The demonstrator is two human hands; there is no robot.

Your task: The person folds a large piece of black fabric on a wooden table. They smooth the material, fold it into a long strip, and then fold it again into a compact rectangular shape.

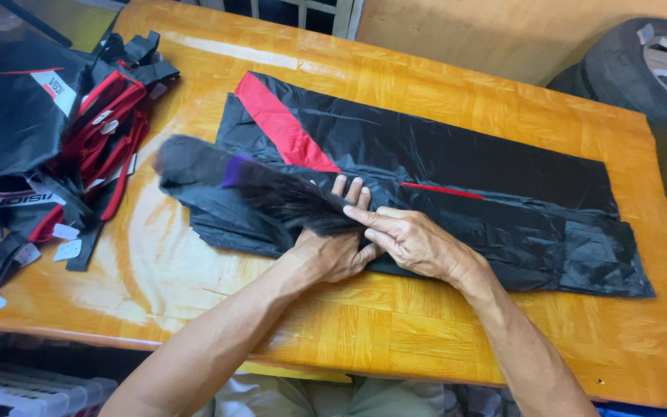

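A head-worn camera looks down on an orange wooden table (pixel 194 255). A person's two bare hands meet near the middle of it, on a long piece of black nylon fabric (pixel 457 185) with a red stripe (pixel 283 127).

The fabric lies flat, its long axis running from the far left to the near right of the table. Most of its length stretches away to the right of the hands.

The left hand (pixel 333 247) is closed around a loose flap (pixel 218 174) at the fabric's left end. That flap is lifted off the table and blurred by motion, extending leftward from the hand. The fingertips show above the gathered cloth.

The right hand (pixel 411 239) touches the left hand and lies just right of it. Its fingers are extended and pressed together, flat on the fabric, pointing left toward the fold.

Both hands sit at the fabric's near edge, equally close to the lifted part.

At the far left lies a heap of black and red strips with white tags (pixel 79 147). A car tyre (pixel 658 77) stands beyond the table's far right corner.
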